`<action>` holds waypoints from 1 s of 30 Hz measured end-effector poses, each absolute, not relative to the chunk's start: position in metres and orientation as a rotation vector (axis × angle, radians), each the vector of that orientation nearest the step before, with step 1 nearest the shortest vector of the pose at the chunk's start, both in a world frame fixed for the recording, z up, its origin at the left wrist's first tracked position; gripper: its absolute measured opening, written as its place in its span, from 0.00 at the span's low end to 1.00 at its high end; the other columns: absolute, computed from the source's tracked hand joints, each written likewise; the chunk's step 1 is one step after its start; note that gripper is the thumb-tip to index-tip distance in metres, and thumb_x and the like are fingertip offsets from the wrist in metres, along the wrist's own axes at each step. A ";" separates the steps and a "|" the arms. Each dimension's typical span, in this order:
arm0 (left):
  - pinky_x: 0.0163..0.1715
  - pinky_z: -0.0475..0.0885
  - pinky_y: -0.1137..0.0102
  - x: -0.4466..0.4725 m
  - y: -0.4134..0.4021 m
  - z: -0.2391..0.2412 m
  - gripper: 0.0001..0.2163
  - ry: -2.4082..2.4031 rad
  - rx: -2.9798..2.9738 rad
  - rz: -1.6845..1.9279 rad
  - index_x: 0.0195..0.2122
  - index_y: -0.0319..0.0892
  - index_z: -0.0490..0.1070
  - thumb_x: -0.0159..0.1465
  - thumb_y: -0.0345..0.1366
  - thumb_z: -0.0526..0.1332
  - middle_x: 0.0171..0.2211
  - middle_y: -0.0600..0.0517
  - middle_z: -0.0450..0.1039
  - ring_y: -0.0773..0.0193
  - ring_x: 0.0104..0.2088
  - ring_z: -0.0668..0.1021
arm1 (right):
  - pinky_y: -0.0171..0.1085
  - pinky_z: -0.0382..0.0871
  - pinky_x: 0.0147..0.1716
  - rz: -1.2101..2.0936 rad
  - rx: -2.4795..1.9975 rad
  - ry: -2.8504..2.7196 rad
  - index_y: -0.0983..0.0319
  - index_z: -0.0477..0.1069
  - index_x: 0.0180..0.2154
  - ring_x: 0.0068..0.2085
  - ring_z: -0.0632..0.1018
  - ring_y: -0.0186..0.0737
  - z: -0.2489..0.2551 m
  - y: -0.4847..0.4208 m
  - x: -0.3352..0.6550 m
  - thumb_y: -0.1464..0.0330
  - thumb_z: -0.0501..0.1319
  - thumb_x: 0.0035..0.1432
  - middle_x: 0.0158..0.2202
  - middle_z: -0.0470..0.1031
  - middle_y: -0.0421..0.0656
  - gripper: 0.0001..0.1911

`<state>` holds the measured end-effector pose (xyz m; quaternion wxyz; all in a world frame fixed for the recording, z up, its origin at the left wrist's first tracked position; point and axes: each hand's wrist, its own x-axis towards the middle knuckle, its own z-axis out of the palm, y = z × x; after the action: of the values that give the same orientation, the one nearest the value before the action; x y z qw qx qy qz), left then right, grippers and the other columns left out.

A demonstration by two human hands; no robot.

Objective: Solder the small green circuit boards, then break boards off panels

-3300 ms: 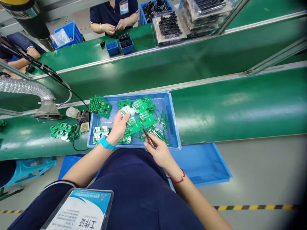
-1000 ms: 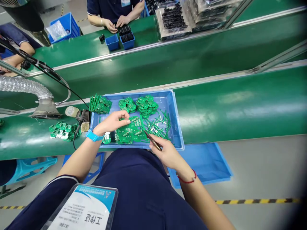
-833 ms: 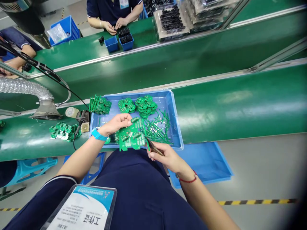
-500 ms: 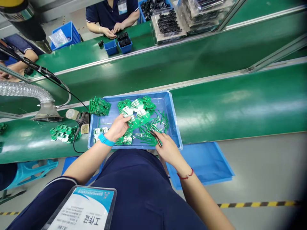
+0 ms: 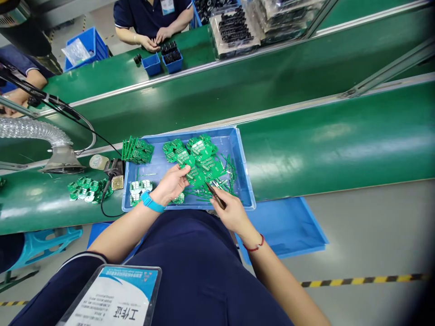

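My left hand [image 5: 172, 184], with a blue band at its wrist, pinches the edge of a green circuit board panel [image 5: 197, 175] above the blue tray [image 5: 244, 165]. My right hand [image 5: 231, 212] is closed round dark-handled pliers [image 5: 216, 197]. Their tip is at the panel's lower right edge; whether the jaws grip it I cannot tell. Behind the panel lie round green boards [image 5: 200, 147] in a heap. Thin green strips [image 5: 231, 171] are scattered at the tray's right side. Upright board panels [image 5: 137, 150] stand at its far left corner, and small boards [image 5: 135, 186] lie near left.
Left of the tray are a soldering-type stand [image 5: 115, 167], a cable and a pile of round boards [image 5: 89, 189]. A fume hose nozzle [image 5: 63, 158] hangs there. Across the bench a person's hands [image 5: 156, 38] work beside small blue bins [image 5: 152, 64]. Another blue tray [image 5: 288, 228] sits below right.
The panel in my left hand has turned and now shows a green face. My right hand and the pliers have moved slightly left, up to the panel's edge. The whole view has shifted a little.
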<state>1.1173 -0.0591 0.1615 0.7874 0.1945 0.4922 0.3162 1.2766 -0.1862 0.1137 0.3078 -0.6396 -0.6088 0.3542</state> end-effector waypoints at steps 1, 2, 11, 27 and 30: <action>0.26 0.71 0.73 1.117 -0.059 0.160 0.04 1.070 0.403 0.658 0.30 0.38 0.68 0.59 0.26 0.64 0.25 0.54 0.72 0.70 0.23 0.74 | 0.45 0.70 0.54 0.926 -1.699 -1.643 0.63 0.69 0.55 0.51 0.76 0.45 0.113 -0.187 1.278 0.65 0.51 0.63 0.51 0.75 0.49 0.21; 0.26 0.71 0.73 1.116 -0.058 0.158 0.05 1.078 0.390 0.644 0.29 0.37 0.68 0.60 0.25 0.63 0.24 0.54 0.71 0.71 0.23 0.74 | 0.44 0.69 0.54 0.917 -1.716 -1.680 0.63 0.69 0.55 0.51 0.76 0.44 0.113 -0.187 1.279 0.65 0.51 0.64 0.51 0.75 0.49 0.21; 0.34 0.70 0.73 1.089 -0.037 0.139 0.06 1.115 0.458 0.878 0.36 0.41 0.68 0.59 0.29 0.65 0.33 0.55 0.75 0.71 0.30 0.76 | 0.53 0.69 0.44 0.893 -2.328 -1.982 0.71 0.74 0.48 0.46 0.75 0.59 0.090 -0.196 1.302 0.78 0.51 0.56 0.42 0.76 0.62 0.20; 0.36 0.75 0.67 1.057 -0.021 0.056 0.10 1.427 0.054 1.016 0.46 0.37 0.69 0.66 0.36 0.60 0.41 0.49 0.72 0.66 0.37 0.76 | 0.43 0.66 0.45 0.872 -2.391 -2.269 0.65 0.63 0.59 0.49 0.73 0.51 0.083 -0.200 1.294 0.76 0.53 0.57 0.51 0.73 0.52 0.27; 0.41 0.76 0.63 1.069 -0.003 0.049 0.14 1.434 0.001 1.027 0.51 0.38 0.68 0.66 0.38 0.59 0.47 0.47 0.71 0.62 0.42 0.76 | 0.43 0.67 0.45 0.871 -2.385 -2.276 0.66 0.63 0.59 0.49 0.73 0.51 0.080 -0.204 1.293 0.76 0.53 0.57 0.51 0.73 0.52 0.27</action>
<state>1.0691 -0.0033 0.0490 0.6356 0.0005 0.6276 0.4495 1.2930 -0.2037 0.0801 -0.1336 -0.6931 -0.6616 0.2531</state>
